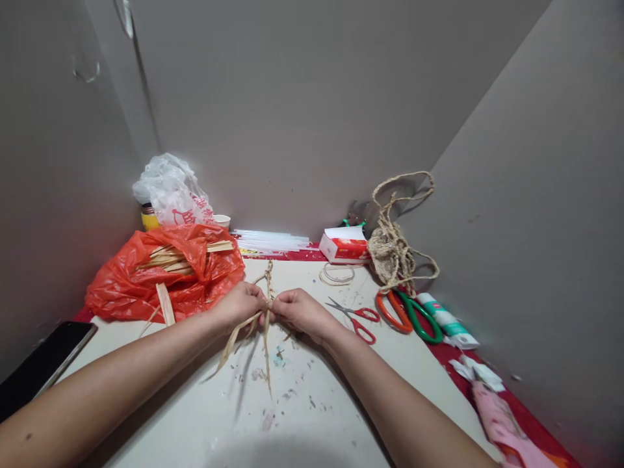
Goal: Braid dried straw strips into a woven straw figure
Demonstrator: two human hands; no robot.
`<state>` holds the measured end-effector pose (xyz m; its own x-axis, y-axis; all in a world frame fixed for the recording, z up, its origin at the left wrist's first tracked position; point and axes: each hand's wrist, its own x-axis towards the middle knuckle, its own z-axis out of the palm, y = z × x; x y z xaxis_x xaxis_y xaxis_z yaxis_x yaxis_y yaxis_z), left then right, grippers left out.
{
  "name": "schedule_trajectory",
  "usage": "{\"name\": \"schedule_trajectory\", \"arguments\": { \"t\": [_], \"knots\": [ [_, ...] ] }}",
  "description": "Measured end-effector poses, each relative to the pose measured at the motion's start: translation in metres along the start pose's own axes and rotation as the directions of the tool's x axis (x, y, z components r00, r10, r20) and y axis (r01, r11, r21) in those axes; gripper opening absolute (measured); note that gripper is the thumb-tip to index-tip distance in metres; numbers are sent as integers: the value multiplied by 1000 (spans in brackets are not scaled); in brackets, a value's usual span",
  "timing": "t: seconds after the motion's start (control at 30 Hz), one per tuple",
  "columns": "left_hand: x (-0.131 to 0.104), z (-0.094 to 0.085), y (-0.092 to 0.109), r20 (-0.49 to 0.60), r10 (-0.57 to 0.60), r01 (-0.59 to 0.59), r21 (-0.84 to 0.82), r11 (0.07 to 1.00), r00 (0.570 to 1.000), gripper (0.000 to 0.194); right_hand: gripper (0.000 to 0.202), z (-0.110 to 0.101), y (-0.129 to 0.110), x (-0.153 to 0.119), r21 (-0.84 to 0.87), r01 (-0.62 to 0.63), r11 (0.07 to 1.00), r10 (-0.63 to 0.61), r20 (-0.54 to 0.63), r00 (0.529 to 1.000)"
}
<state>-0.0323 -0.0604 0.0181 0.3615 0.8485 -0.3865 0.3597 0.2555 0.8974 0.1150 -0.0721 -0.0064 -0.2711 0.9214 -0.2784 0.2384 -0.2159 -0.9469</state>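
Near the middle of the white board, a short braid of dry straw-coloured strips (pixel 270 279) stands up between my hands, its loose ends hanging down toward me. My left hand (pixel 244 304) pinches the strips from the left side. From the right, my right hand (pixel 298 312) pinches the braid at its lower end, the fingertips almost meeting those of the left. Long flat tails (pixel 233 344) trail below my left hand, and another thin tail (pixel 267 357) hangs straight down between the hands. The fingertips partly hide where the strips cross.
A red plastic bag (pixel 117 276) of dry strips lies left, beyond a phone (pixel 43 357). Small red-handled scissors (pixel 358 315) lie right, beside larger orange-and-green-handled ones (pixel 422 317). Behind stand a coiled braided rope (pixel 390 250), a red-white box (pixel 344 246) and glue sticks (pixel 273 242). A pink glue gun (pixel 502 416) lies far right.
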Motion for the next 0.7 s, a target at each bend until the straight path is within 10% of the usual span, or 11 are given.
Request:
{"name": "schedule_trajectory", "arguments": {
  "t": [0.27,0.7],
  "knots": [
    [-8,9,-6,-45,29,-27,40,999,999,8,12,4,-6,-5,327,-156,932,115,142,983],
    [-22,18,-12,-143,289,-191,472,861,947,8,23,8,-6,-6,265,-103,959,95,41,995]
  ]
}}
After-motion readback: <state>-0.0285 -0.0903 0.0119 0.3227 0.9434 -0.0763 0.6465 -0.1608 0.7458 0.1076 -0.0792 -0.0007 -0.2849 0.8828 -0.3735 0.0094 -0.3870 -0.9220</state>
